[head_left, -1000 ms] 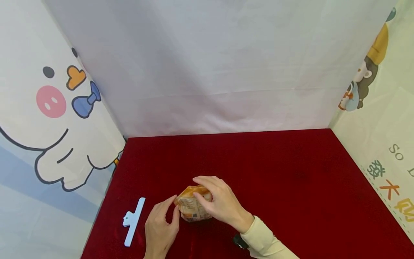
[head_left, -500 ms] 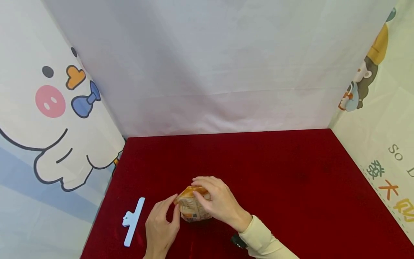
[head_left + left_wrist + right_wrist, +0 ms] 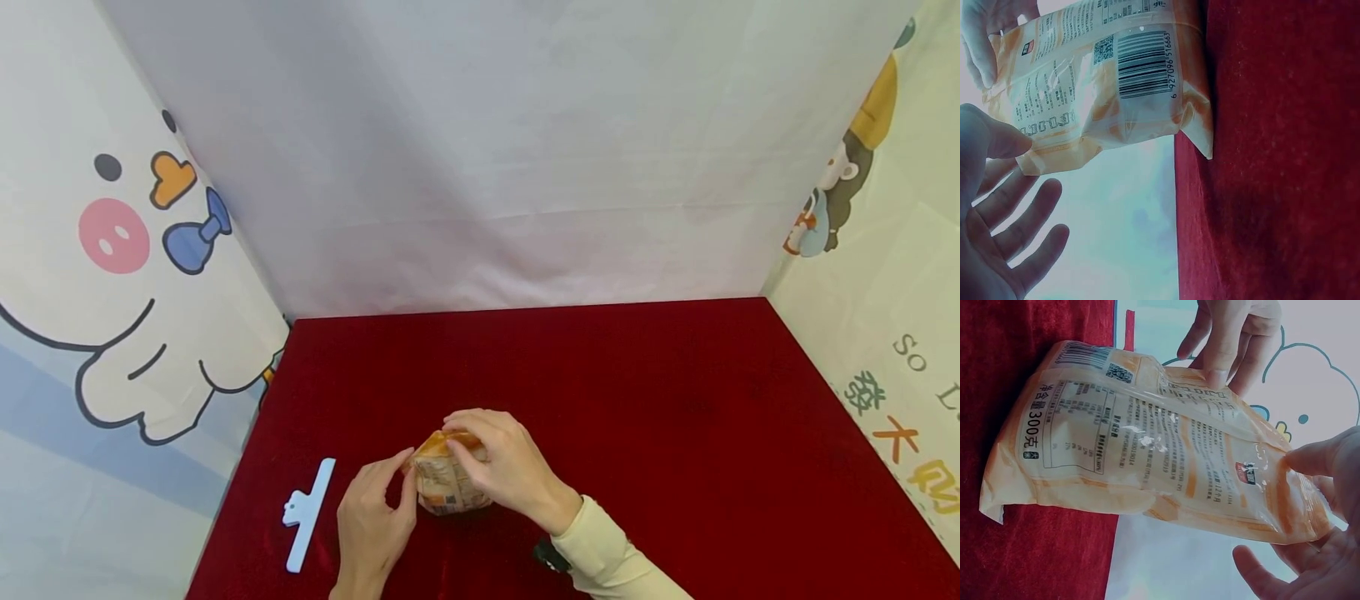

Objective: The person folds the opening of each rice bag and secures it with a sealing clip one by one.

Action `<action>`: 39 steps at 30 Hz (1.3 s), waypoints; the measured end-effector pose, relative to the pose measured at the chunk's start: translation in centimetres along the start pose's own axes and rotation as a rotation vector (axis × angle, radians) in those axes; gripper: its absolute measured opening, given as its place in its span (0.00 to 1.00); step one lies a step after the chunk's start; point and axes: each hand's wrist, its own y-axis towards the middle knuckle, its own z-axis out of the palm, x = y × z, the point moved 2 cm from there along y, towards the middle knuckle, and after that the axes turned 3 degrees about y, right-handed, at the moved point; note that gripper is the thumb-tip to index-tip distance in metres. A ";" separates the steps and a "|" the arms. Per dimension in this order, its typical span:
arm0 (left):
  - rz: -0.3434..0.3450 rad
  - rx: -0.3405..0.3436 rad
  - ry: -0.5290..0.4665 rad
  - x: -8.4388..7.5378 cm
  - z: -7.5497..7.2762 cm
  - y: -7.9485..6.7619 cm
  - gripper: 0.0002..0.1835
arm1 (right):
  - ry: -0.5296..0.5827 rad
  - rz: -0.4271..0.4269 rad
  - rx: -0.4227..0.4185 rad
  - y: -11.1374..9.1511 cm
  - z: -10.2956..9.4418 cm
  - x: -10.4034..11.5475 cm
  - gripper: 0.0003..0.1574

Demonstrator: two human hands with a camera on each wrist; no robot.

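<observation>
An orange-and-cream plastic food packet (image 3: 450, 483) stands on the red cloth, its printed back and barcode facing the person. My left hand (image 3: 375, 517) pinches its upper left corner between thumb and index finger; in the left wrist view that hand's other fingers (image 3: 1038, 250) spread loosely below. At the upper right edge my right hand (image 3: 506, 462) grips the packet, thumb on the near face and fingers behind. Seen from the right wrist, the right thumb (image 3: 1322, 456) presses the film close to the crimped top edge. The packet's far face is hidden.
A long pale blue clip (image 3: 307, 512) with a small tab lies on the red cloth (image 3: 637, 400), left of the left hand. A dark object (image 3: 551, 556) shows beside the right cuff. White fabric walls (image 3: 525, 167) with printed cartoons enclose the table's back and sides.
</observation>
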 end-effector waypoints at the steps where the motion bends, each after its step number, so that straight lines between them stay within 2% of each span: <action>1: -0.004 0.002 -0.004 0.0 0.0 0.1 0.16 | 0.002 0.001 -0.002 0.1 0.0 0.0 0.12; 9: 0.015 -0.002 -0.025 -0.1 0.2 0.6 0.12 | 0.022 0.018 0.003 0.2 0.0 0.0 0.09; 16: -0.003 0.015 -0.062 -0.2 0.2 0.7 0.07 | 0.015 0.030 0.007 0.2 0.0 0.1 0.08; 24: 0.001 -0.001 -0.070 -0.2 0.3 0.8 0.04 | 0.039 0.034 0.012 0.3 0.0 0.1 0.07; 29: 0.017 -0.002 -0.064 -0.3 0.3 1.0 0.04 | 0.060 0.032 0.020 0.2 0.1 0.0 0.07; 34: 0.031 -0.006 -0.076 -0.4 0.3 1.1 0.05 | 0.014 0.022 0.009 0.2 0.0 0.0 0.07; 39: 0.068 -0.039 -0.072 -0.6 0.3 1.3 0.08 | 0.001 0.016 0.003 0.2 -0.1 0.0 0.07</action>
